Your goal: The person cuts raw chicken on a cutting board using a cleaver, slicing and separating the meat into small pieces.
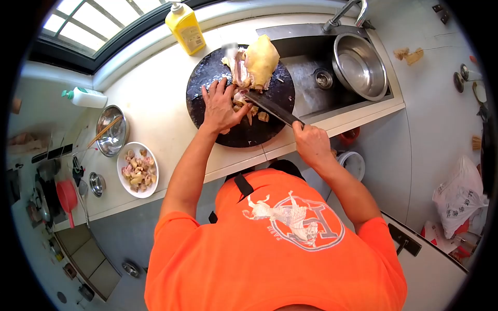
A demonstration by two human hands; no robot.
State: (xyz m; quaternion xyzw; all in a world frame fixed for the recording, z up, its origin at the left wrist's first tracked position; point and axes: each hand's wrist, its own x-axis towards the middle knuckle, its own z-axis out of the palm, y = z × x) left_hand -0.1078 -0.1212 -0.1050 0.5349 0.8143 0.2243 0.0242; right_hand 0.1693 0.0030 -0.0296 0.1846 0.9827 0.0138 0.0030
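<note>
On the round dark chopping board lies a large piece of pale yellow poultry, with small cut pieces below it. My right hand is closed around the handle of a knife, whose blade reaches up and left to the meat. My left hand rests on the board left of the blade, its fingers spread and the fingertips close to the meat. Whether the thumb presses on a small piece is hard to tell. A blurred pale object shows at the board's top edge.
Left on the counter are a white bowl of chopped pieces, a steel bowl with chopsticks and a white bottle. A yellow bottle stands behind the board. Right is the sink with a steel basin.
</note>
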